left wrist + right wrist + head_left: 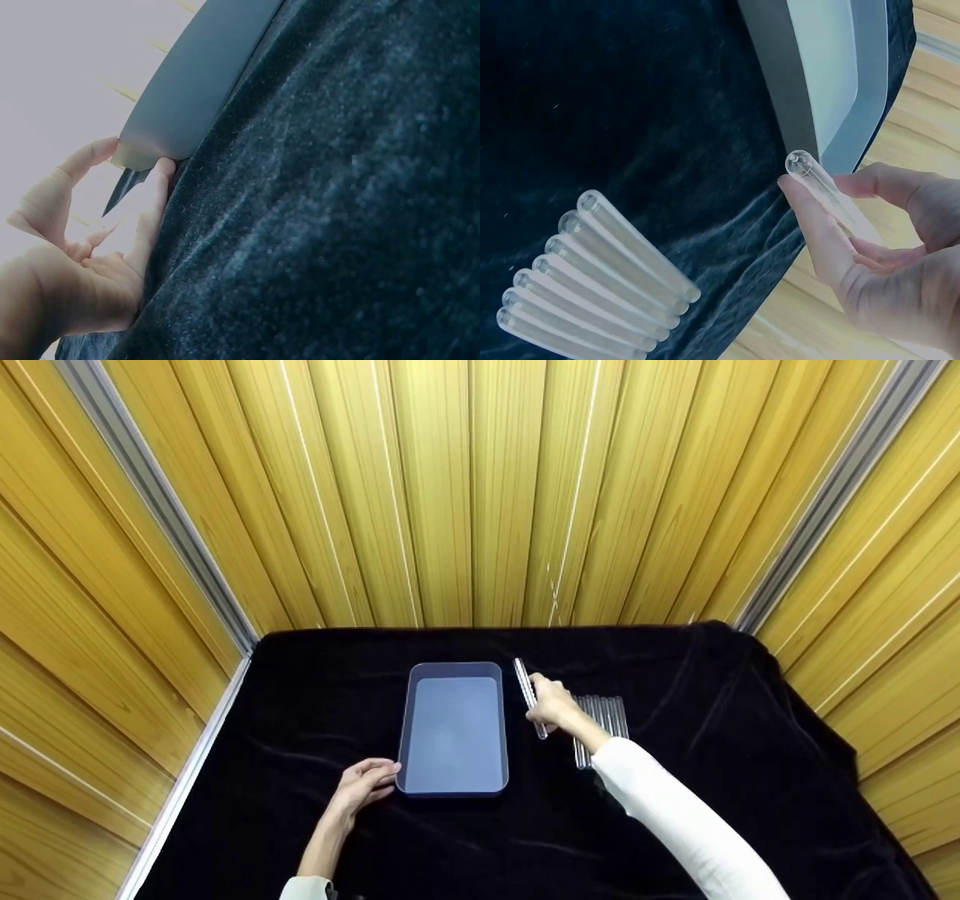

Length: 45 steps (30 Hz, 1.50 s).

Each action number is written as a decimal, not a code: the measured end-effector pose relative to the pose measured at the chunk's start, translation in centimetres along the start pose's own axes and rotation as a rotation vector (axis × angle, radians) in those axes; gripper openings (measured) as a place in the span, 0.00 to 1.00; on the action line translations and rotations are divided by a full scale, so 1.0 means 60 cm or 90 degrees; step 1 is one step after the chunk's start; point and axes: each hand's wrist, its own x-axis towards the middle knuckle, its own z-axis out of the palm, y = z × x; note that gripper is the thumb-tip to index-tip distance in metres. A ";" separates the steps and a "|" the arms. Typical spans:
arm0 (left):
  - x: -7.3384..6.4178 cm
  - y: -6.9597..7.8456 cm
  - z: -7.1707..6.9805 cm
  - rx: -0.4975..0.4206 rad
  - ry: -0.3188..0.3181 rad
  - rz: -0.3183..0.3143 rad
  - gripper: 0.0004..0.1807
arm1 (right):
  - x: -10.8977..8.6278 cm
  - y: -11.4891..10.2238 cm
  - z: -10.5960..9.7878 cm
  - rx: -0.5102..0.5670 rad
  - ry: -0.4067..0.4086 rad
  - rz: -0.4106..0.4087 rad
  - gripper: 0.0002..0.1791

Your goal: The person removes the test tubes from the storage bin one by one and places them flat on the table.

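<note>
A blue-grey rectangular tray (456,670) lies on black cloth in the head view. At its near left corner my left hand (360,789) pinches the wall, one fingertip at the rim and another low against the outside, as the left wrist view shows on the tray's side (196,79). My right hand (553,703) is just right of the tray. Between thumb and fingers it pinches a clear test tube (826,187) with a rounded end, raised over the cloth. Several more clear test tubes (604,274) lie side by side in a row, partly hidden by my right arm in the head view.
Black velvety cloth (315,697) with soft creases covers the table. Yellow wood-patterned panels (502,495) stand behind and on both sides, with grey metal posts (172,510) at the corners.
</note>
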 end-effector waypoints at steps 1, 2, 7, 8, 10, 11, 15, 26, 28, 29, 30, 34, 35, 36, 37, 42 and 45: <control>0.001 -0.001 -0.001 0.000 0.001 0.001 0.19 | 0.000 0.004 -0.003 0.006 -0.001 0.005 0.38; 0.001 -0.001 -0.001 0.001 0.001 0.001 0.19 | 0.000 0.009 -0.005 0.008 0.001 0.008 0.37; 0.000 -0.005 -0.002 0.007 0.002 0.000 0.19 | -0.002 0.037 -0.018 -0.005 0.015 0.011 0.37; 0.000 -0.005 -0.002 0.007 0.002 -0.001 0.19 | -0.003 0.042 -0.021 -0.012 0.018 0.011 0.37; -0.001 -0.004 -0.002 0.006 0.000 0.001 0.19 | -0.006 0.049 -0.027 -0.027 0.023 0.009 0.37; -0.001 -0.004 -0.002 0.005 -0.001 0.002 0.19 | -0.007 0.052 -0.031 -0.034 0.026 0.009 0.37; -0.002 0.000 0.000 0.007 -0.004 0.008 0.20 | -0.009 0.064 -0.042 -0.053 0.027 0.002 0.38; -0.001 0.000 0.000 0.008 -0.006 0.009 0.20 | -0.016 0.101 -0.076 -0.053 0.020 0.022 0.39; 0.001 0.000 -0.001 0.008 -0.003 0.009 0.19 | -0.014 0.109 -0.082 -0.039 0.017 0.033 0.39; 0.001 -0.001 -0.001 0.008 -0.002 0.007 0.19 | -0.014 0.113 -0.085 -0.035 0.015 0.037 0.39; 0.001 -0.003 -0.001 0.009 -0.001 0.006 0.19 | -0.014 0.119 -0.086 -0.026 0.013 0.046 0.39; 0.003 -0.003 -0.003 0.008 0.001 0.003 0.19 | -0.013 0.137 -0.095 -0.005 0.013 0.064 0.40; 0.003 -0.004 -0.003 0.009 0.002 0.003 0.19 | -0.014 0.141 -0.097 -0.011 0.015 0.063 0.40; 0.003 -0.004 -0.003 0.010 0.004 0.003 0.19 | -0.014 0.146 -0.099 -0.010 0.018 0.065 0.40; 0.003 -0.004 -0.003 0.010 0.005 0.003 0.19 | -0.016 0.151 -0.102 -0.012 0.021 0.066 0.40; 0.003 -0.004 -0.004 0.010 0.006 0.003 0.18 | -0.023 0.178 -0.112 0.003 0.028 0.082 0.40; 0.004 -0.004 -0.004 0.010 0.004 0.003 0.18 | -0.029 0.199 -0.115 0.040 0.021 0.102 0.40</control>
